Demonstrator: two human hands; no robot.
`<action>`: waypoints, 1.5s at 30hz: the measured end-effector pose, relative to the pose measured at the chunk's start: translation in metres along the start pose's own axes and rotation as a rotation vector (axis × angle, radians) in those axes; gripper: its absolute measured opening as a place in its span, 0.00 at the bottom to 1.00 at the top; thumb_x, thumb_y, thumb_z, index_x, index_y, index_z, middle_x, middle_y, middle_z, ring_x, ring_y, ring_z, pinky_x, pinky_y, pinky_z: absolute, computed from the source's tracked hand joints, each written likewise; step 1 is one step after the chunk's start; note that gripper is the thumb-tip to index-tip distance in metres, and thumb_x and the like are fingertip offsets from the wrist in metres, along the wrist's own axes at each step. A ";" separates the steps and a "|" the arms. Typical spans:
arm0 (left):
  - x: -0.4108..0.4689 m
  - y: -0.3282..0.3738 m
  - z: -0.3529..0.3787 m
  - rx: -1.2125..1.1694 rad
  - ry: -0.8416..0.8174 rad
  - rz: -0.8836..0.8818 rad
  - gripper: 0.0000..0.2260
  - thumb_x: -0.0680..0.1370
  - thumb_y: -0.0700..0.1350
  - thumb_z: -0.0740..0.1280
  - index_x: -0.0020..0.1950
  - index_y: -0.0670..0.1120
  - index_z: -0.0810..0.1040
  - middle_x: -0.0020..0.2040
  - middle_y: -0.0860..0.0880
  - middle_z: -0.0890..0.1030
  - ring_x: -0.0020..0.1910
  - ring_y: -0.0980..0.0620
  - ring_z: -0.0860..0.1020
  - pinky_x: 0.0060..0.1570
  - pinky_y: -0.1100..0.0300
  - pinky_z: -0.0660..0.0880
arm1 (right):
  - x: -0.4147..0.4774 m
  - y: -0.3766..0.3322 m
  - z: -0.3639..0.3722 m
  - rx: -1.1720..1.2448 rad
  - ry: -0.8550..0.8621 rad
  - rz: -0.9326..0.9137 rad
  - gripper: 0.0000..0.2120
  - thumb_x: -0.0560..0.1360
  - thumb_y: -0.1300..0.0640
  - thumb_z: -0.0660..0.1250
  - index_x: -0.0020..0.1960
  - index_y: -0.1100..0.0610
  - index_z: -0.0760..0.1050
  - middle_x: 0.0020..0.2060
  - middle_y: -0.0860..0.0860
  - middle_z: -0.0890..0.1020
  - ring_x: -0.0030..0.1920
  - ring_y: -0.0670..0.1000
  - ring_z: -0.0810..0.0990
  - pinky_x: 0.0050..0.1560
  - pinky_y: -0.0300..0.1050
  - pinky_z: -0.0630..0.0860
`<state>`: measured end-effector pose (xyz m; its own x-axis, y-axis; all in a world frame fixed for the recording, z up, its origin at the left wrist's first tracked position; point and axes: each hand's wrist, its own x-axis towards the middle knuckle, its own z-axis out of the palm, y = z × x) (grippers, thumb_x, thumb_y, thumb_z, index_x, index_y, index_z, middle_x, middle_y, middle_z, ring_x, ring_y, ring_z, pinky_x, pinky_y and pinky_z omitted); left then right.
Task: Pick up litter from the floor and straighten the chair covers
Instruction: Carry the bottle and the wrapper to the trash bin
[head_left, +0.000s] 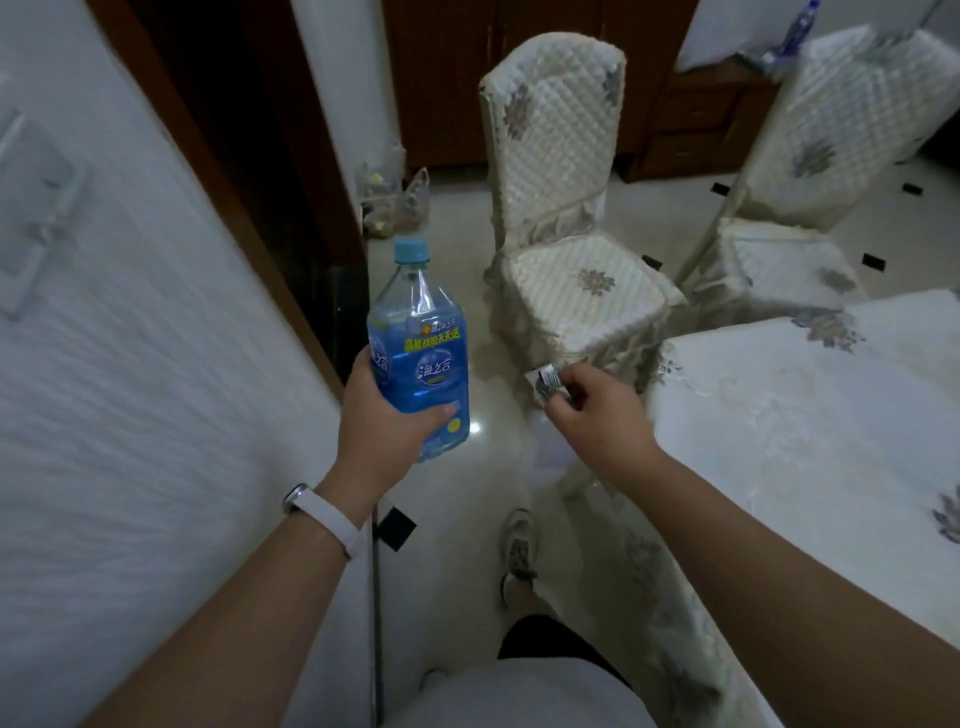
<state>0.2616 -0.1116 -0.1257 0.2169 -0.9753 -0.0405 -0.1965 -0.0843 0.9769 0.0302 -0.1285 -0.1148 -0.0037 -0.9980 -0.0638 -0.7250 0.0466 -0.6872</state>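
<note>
My left hand (382, 415) grips an empty blue-labelled plastic bottle (418, 348) with a light blue cap, held upright above the floor. My right hand (597, 410) pinches a small crumpled wrapper (546, 383) between thumb and fingers. Straight ahead stands a chair with a quilted cream cover (561, 208), its seat cover hanging down with a frilled skirt. A second covered chair (810, 182) stands to its right.
A table with a cream embroidered cloth (805, 415) fills the right side. A white wall (130, 364) and a dark door frame run along the left. Plastic bags (395, 202) lie on the glossy tiled floor (498, 467) near the wooden cabinets. My shoe (519, 551) shows below.
</note>
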 end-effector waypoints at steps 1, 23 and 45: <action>0.012 -0.002 0.003 0.013 0.002 -0.016 0.35 0.65 0.36 0.81 0.58 0.65 0.68 0.55 0.62 0.76 0.50 0.73 0.77 0.44 0.74 0.75 | 0.016 0.003 0.003 -0.002 -0.013 0.002 0.02 0.74 0.55 0.65 0.43 0.52 0.76 0.28 0.51 0.75 0.30 0.52 0.73 0.30 0.43 0.66; 0.358 0.055 0.075 0.037 0.065 0.016 0.36 0.65 0.37 0.82 0.64 0.60 0.69 0.59 0.58 0.78 0.57 0.61 0.79 0.50 0.64 0.79 | 0.391 -0.039 -0.043 0.124 -0.043 -0.075 0.06 0.75 0.54 0.65 0.40 0.49 0.73 0.29 0.47 0.73 0.28 0.45 0.68 0.29 0.41 0.63; 0.780 0.067 0.058 -0.029 -0.147 0.083 0.37 0.63 0.37 0.82 0.66 0.52 0.70 0.59 0.55 0.79 0.56 0.56 0.80 0.54 0.56 0.79 | 0.706 -0.140 0.018 0.116 0.162 0.102 0.05 0.76 0.53 0.67 0.40 0.48 0.75 0.26 0.46 0.74 0.25 0.43 0.69 0.29 0.40 0.65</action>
<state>0.3624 -0.8896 -0.1043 0.0581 -0.9982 0.0125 -0.1801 0.0019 0.9836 0.1411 -0.8391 -0.0770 -0.1907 -0.9813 -0.0266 -0.6311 0.1433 -0.7624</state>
